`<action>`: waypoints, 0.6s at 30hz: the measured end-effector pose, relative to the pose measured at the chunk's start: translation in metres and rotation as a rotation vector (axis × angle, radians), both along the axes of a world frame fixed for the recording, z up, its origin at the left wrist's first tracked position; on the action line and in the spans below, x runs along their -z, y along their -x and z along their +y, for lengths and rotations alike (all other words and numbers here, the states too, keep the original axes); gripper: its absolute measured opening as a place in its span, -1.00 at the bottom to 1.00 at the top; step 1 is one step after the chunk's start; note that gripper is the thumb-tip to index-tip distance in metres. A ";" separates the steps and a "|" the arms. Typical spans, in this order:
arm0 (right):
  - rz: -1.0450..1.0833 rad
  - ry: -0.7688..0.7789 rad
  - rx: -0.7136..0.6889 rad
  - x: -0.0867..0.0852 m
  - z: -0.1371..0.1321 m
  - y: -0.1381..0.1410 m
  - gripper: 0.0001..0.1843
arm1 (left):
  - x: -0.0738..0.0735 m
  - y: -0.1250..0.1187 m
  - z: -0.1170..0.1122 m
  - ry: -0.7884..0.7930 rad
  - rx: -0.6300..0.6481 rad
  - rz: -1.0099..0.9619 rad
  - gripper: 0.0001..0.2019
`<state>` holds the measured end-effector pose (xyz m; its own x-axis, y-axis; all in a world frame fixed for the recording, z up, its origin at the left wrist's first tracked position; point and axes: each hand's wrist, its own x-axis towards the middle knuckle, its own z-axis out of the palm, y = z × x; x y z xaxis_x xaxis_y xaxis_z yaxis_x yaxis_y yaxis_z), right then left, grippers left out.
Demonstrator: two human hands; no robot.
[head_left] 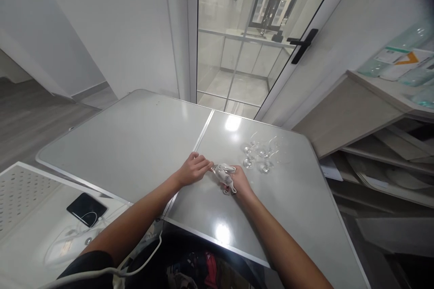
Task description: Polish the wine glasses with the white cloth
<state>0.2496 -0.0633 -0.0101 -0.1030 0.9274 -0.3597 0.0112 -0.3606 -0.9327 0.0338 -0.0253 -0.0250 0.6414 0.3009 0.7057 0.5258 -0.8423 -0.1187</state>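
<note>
Both my hands meet over the grey table (135,144) near its middle seam. My left hand (194,170) is closed in a pinch on the stem end of a clear wine glass (224,170) that lies tilted between the hands. My right hand (239,180) is closed on a small white cloth (229,186) pressed against the glass bowl. Several more clear glasses (259,156) stand just beyond my right hand.
A lower white surface at the left holds a black phone (86,209) with a white cable and a white device. A glass door with a black handle (303,45) stands behind the table. Wooden shelves (379,144) run along the right.
</note>
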 end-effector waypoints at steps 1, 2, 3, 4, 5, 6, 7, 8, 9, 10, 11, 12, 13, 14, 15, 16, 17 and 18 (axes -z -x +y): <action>-0.002 0.005 -0.015 0.000 0.000 0.000 -0.76 | 0.001 0.000 0.000 -0.010 0.003 -0.003 -0.82; -0.003 0.006 -0.031 0.000 0.000 -0.001 -0.78 | 0.002 0.000 0.001 -0.022 0.007 -0.009 -0.82; -0.003 0.005 -0.046 0.001 0.001 -0.001 -0.80 | 0.003 0.001 0.001 -0.031 0.009 -0.017 -0.82; -0.004 0.001 -0.056 0.001 0.001 -0.002 -0.81 | 0.004 0.001 0.001 -0.036 0.009 -0.024 -0.82; -0.006 -0.006 -0.059 0.003 0.001 -0.002 -0.82 | 0.005 0.001 0.001 -0.036 0.008 -0.032 -0.82; -0.011 -0.016 -0.056 0.004 0.001 -0.003 -0.83 | 0.005 0.000 0.000 -0.033 0.007 -0.039 -0.81; -0.016 -0.026 -0.049 0.005 0.001 -0.003 -0.83 | 0.005 0.000 0.000 -0.030 0.008 -0.046 -0.81; -0.021 -0.035 -0.042 0.006 0.001 -0.003 -0.82 | 0.006 -0.001 -0.001 -0.029 0.010 -0.053 -0.81; -0.026 -0.042 -0.037 0.006 0.001 -0.004 -0.81 | 0.006 -0.001 -0.002 -0.027 0.013 -0.058 -0.80; -0.030 -0.046 -0.037 0.006 0.001 -0.004 -0.79 | 0.006 -0.002 -0.004 -0.025 0.017 -0.065 -0.80; -0.033 -0.046 -0.041 0.006 0.001 -0.005 -0.78 | 0.006 -0.003 -0.005 -0.019 0.018 -0.068 -0.80; -0.034 -0.044 -0.050 0.005 0.001 -0.005 -0.77 | 0.006 -0.003 -0.005 -0.011 0.017 -0.066 -0.80; -0.035 -0.042 -0.061 0.005 0.001 -0.006 -0.76 | 0.006 -0.003 -0.006 -0.005 0.015 -0.060 -0.80; -0.034 -0.041 -0.073 0.004 0.002 -0.006 -0.76 | 0.005 -0.003 -0.006 -0.004 0.016 -0.054 -0.80; -0.032 -0.042 -0.085 0.004 0.002 -0.007 -0.76 | 0.005 -0.003 -0.005 -0.008 0.019 -0.049 -0.81; -0.030 -0.044 -0.095 0.003 0.002 -0.007 -0.77 | 0.004 -0.003 -0.005 -0.014 0.022 -0.045 -0.81; -0.029 -0.046 -0.101 0.004 0.003 -0.007 -0.79 | 0.003 -0.002 -0.004 -0.022 0.025 -0.042 -0.81; -0.030 -0.049 -0.106 0.005 0.003 -0.007 -0.81 | 0.002 -0.001 -0.004 -0.029 0.028 -0.041 -0.82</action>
